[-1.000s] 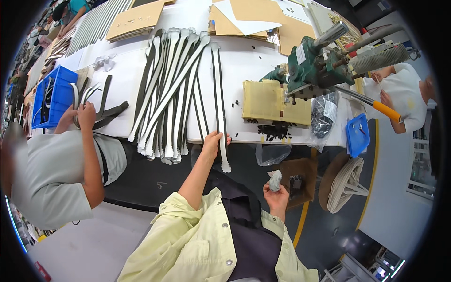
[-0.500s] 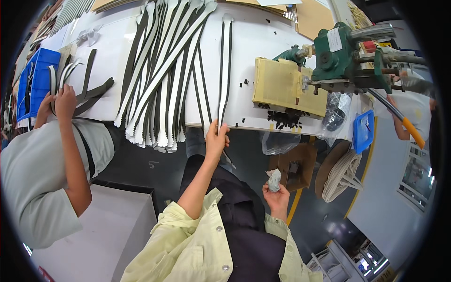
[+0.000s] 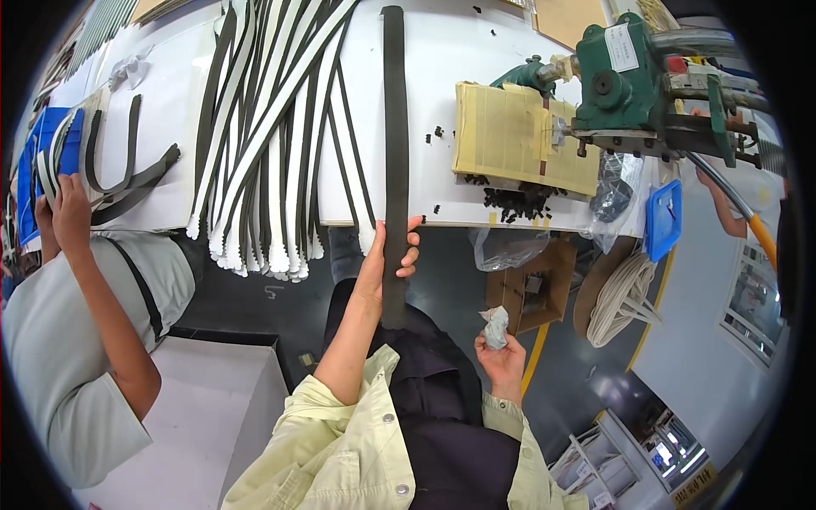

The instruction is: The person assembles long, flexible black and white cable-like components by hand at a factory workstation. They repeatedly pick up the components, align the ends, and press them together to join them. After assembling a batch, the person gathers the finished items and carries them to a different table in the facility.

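A long flat dark strip (image 3: 395,127) runs up over the white table, its near end hanging past the table edge toward my lap. My left hand (image 3: 371,270) is closed round it near that edge. Held in my right hand (image 3: 503,364), low and apart from the table, is a crumpled pale grey-green wad (image 3: 495,326), cloth or paper; I cannot tell which. To the left of the strip lies a large pile of black and white strips (image 3: 280,144), their scalloped white ends overhanging the edge.
A green machine (image 3: 614,89) with an orange-ended lever stands at the right beside a yellowish taped block (image 3: 501,140). Small black scraps (image 3: 517,204) lie near it. A blue tray (image 3: 664,219), a cardboard box (image 3: 544,293) and a co-worker (image 3: 93,297) handling strips flank me.
The strip in my left hand has turned over, from its white-striped side to a plain dark face. My right hand has hardly moved. The co-worker's hands have shifted left toward the blue bin.
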Action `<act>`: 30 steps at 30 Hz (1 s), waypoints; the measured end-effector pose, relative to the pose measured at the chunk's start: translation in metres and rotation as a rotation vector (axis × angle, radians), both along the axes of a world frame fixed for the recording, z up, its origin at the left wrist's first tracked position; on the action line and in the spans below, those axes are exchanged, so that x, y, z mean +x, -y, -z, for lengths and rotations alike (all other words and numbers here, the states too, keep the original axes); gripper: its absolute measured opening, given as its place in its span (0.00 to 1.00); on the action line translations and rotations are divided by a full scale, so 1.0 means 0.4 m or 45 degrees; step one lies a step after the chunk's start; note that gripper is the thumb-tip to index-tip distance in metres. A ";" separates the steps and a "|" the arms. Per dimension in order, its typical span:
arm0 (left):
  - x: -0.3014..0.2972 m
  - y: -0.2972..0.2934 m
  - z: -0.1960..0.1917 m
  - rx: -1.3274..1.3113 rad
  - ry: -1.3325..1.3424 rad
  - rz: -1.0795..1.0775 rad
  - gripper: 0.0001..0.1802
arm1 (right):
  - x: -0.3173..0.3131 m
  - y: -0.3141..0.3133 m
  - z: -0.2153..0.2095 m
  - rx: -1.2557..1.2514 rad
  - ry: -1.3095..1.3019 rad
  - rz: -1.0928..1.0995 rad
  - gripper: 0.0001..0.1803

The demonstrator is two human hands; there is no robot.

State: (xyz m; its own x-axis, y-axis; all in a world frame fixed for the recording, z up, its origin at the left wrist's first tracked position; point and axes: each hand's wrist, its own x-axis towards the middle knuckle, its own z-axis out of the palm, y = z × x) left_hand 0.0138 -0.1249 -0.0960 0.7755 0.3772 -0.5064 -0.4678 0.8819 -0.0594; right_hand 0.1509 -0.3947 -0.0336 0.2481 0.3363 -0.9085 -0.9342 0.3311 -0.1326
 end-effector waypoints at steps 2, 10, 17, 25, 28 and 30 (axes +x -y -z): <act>-0.002 0.000 0.002 0.006 0.011 -0.002 0.36 | 0.001 -0.003 0.004 -0.002 -0.014 -0.003 0.15; 0.003 0.001 -0.003 0.026 0.024 -0.011 0.35 | 0.011 -0.010 0.012 0.041 -0.018 -0.029 0.15; 0.022 -0.009 -0.071 0.447 -0.697 0.097 0.24 | 0.022 -0.008 0.023 0.031 -0.042 -0.018 0.15; 0.040 -0.016 -0.101 1.625 -2.194 0.002 0.22 | 0.020 -0.026 0.020 0.027 -0.046 -0.045 0.14; 0.030 -0.007 -0.095 1.482 -2.076 0.172 0.23 | 0.018 -0.026 0.019 0.015 -0.039 -0.056 0.15; 0.025 0.004 -0.067 1.441 -2.026 0.162 0.22 | 0.016 -0.032 0.015 -0.012 -0.043 -0.045 0.15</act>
State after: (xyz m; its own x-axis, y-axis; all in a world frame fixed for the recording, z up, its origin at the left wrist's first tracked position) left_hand 0.0239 -0.1264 -0.0694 -0.0236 0.9648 -0.2620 0.5428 0.2324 0.8070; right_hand 0.1574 -0.3818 -0.0397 0.2056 0.3356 -0.9193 -0.9493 0.2968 -0.1040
